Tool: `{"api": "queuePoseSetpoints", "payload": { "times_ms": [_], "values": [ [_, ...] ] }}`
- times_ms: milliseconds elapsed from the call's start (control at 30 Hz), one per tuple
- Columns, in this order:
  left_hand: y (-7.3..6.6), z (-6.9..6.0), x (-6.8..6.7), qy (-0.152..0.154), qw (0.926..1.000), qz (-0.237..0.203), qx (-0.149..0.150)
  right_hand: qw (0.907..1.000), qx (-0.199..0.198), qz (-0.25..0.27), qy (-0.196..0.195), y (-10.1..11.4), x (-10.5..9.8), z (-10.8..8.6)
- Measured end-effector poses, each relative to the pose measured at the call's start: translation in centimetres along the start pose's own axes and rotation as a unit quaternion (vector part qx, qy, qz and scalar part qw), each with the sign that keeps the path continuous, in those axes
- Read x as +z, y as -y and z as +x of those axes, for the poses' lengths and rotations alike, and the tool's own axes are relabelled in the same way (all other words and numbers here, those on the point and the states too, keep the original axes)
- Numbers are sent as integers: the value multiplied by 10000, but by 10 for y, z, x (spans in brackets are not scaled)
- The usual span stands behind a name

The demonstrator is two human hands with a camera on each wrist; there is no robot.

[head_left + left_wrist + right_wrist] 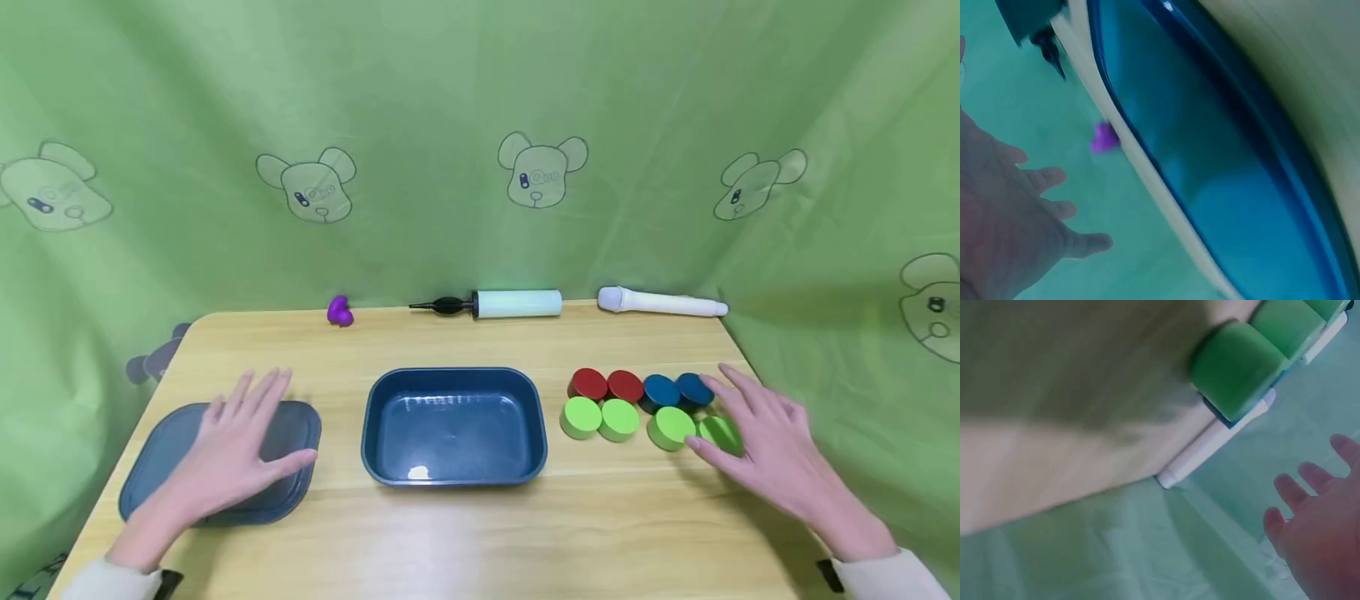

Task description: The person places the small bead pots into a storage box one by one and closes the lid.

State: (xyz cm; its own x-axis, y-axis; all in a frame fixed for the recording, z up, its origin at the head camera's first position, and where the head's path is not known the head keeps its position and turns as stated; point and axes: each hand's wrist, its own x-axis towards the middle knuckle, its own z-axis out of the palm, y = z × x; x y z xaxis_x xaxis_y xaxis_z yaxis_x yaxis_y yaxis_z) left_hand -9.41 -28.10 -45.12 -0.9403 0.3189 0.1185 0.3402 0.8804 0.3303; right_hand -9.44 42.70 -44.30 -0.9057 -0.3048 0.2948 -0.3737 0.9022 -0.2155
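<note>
My left hand [225,458], fingers straight and spread, hovers over the dark blue lid [167,442] at the table's left; the left wrist view shows the hand [1010,206] holding nothing. At the right, my right hand [776,454] is spread beside the round blocks and partly covers the rightmost green block [718,433]. In the right wrist view the hand [1322,519] is empty, apart from a green block [1238,370]. Several green blocks [581,418] stand in front of two red blocks [588,383] and two blue blocks [661,392].
A dark blue rectangular container [453,433] sits mid-table, its inside bare. Along the back edge lie a purple object [340,312], a pale pump [517,304] with a black nozzle, and a white microphone-shaped object [663,302]. Green curtains [427,83] surround the table.
</note>
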Motion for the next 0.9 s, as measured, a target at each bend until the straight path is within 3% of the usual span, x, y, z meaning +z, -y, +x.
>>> {"api": "queuePoseSetpoints", "payload": {
  "times_ms": [133, 300, 500, 667, 900],
  "values": [
    [-17, 12, 17, 206, 9984, -521, 103, 9992, 288, 271, -91, -4, 2, -8],
    [-29, 23, 33, 288, 9970, -613, 367, 9973, 572, 463, -80, -12, 8, -17],
    [-32, 29, 40, 323, 9945, -802, 585, 9934, 946, 630, 139, -16, 11, -29],
    [-34, 30, 48, 319, 9929, -874, 745, 9851, 1207, 1161, 402, -20, 16, -34],
    [-36, 31, 54, 405, 9899, -1101, 790, 9809, 1218, 1486, 303, -25, 29, -41]
  ]
}}
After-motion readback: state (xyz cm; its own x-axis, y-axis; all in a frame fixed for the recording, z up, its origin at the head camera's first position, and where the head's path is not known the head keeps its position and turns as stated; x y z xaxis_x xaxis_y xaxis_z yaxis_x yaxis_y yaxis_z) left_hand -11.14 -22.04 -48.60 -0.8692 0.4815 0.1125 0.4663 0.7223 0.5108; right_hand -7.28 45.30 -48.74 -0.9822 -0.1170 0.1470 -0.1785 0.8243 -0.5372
